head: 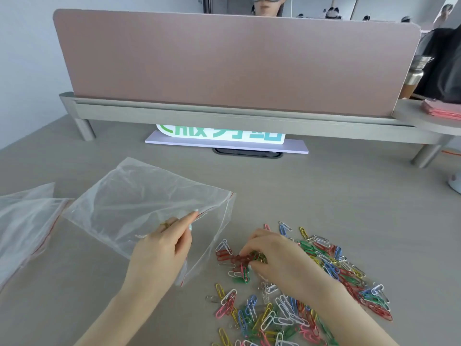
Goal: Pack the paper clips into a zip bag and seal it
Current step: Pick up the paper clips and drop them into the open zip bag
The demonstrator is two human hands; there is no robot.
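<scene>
Head view, the only one I have. Left hand (pixel 159 248) pinches the mouth edge of the clear zip bag (pixel 139 208), thumb and forefinger closed on the plastic near the red seal strip; the bag lies slack on the grey desk (pixel 349 196), its open mouth turned toward the clips. Right hand (pixel 277 258) sits palm-down in the heap of paper clips (pixel 287 308), fingers curled round a small bunch of red and green ones at the heap's left edge. I cannot tell how many it holds. The rest of the clips, in mixed colours, are spread loose on the desk under and beyond the right forearm, just beside the bag's mouth but outside it; I see none inside the bag. A second clear bag (pixel 22 226) lies flat at the left edge, touching or nearly touching the first. Behind, a pink divider panel (pixel 237 63) stands on a raised shelf (pixel 224 118), with a white sign (pixel 224 136) bearing green lettering under it. A metal bottle (pixel 415 76) stands far right.
</scene>
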